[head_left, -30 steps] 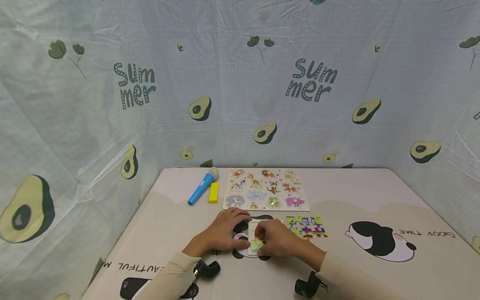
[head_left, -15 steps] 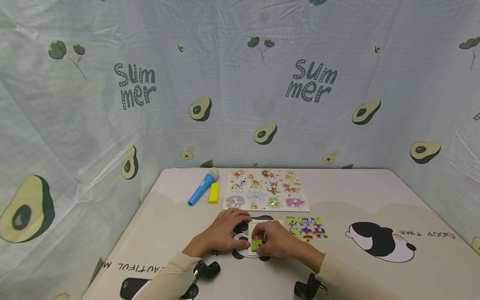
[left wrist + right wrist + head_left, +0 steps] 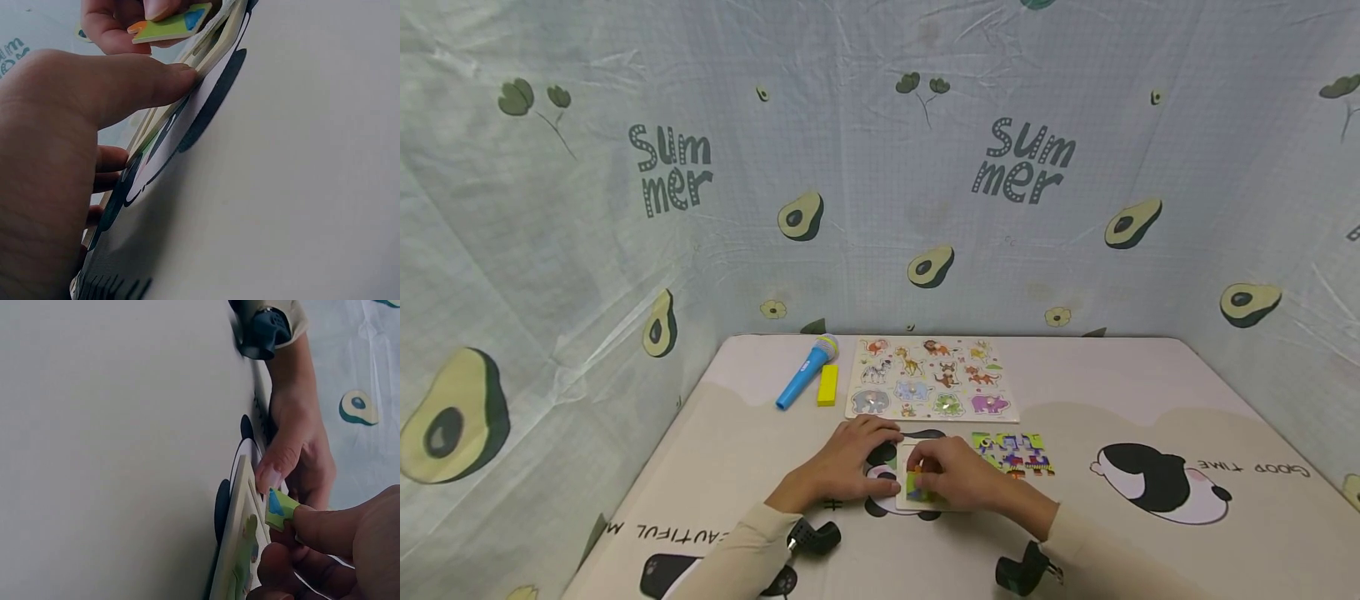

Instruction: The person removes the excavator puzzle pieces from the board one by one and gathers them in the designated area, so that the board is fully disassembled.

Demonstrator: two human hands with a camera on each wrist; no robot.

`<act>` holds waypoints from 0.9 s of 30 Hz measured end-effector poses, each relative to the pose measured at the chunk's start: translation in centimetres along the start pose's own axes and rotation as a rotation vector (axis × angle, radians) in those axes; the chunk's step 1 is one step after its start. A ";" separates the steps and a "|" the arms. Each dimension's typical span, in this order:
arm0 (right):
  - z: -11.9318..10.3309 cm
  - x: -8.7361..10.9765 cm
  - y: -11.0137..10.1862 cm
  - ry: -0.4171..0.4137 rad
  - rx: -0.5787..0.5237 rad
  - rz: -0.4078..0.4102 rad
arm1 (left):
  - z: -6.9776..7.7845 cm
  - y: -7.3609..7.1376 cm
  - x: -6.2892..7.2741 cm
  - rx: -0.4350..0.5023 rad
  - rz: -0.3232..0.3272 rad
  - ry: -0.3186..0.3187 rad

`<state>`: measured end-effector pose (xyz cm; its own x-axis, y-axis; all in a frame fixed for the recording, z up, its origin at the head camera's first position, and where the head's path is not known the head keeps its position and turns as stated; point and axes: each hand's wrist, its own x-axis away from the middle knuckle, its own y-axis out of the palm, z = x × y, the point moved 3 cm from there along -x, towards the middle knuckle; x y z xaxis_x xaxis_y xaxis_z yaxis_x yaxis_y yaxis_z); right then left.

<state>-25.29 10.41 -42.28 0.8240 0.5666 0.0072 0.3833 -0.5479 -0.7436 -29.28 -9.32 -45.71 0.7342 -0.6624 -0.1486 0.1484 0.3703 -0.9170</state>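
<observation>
My right hand (image 3: 958, 473) pinches a small green puzzle piece (image 3: 916, 490) with a blue patch and an orange spot. In the right wrist view, the thumb presses on one face of this piece (image 3: 279, 509), tilted just off the pale puzzle board (image 3: 232, 550). Along the board's left edge lies my left hand (image 3: 850, 462), its thumb and fingertips touching the rim. The left wrist view has that hand's straight thumb (image 3: 144, 78) against the board's side. Much of the board's inside is hidden by the right hand; part of a green picture shows in the right wrist view.
Several colourful loose puzzle pieces (image 3: 1013, 454) lie right of the board. Behind it is a wooden animal peg puzzle (image 3: 932, 379). A blue toy microphone (image 3: 805, 375) and a yellow block (image 3: 827, 386) lie at the back left. Printed cloth walls surround the table.
The right hand has shifted and turned slightly over the board, still pinching the green piece, whose tilt has changed. The left hand stays at the board's edge.
</observation>
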 end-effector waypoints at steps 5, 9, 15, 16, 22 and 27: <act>0.3 0.5 -0.8 -0.025 0.007 0.027 | 0.0 -0.1 0.0 0.000 0.001 -0.001; 0.9 1.1 -1.5 0.006 -0.029 0.042 | 0.1 0.0 0.0 -0.003 0.005 0.003; 2.3 2.6 -2.7 0.057 -0.094 0.069 | 0.1 0.1 0.0 0.001 0.006 0.010; 2.5 2.9 -2.9 0.058 -0.101 0.075 | 0.1 0.1 0.0 0.001 0.006 0.013; 4.1 4.6 -4.1 0.055 -0.110 0.108 | 0.1 0.0 0.0 -0.004 0.012 0.027; 5.4 5.5 -4.7 0.071 -0.099 0.114 | 0.0 0.1 0.0 -0.006 0.007 0.022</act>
<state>-24.76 19.40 -42.35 0.8907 0.4540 -0.0237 0.3218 -0.6664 -0.6726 -29.28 -9.29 -45.77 0.7204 -0.6741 -0.1630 0.1391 0.3707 -0.9183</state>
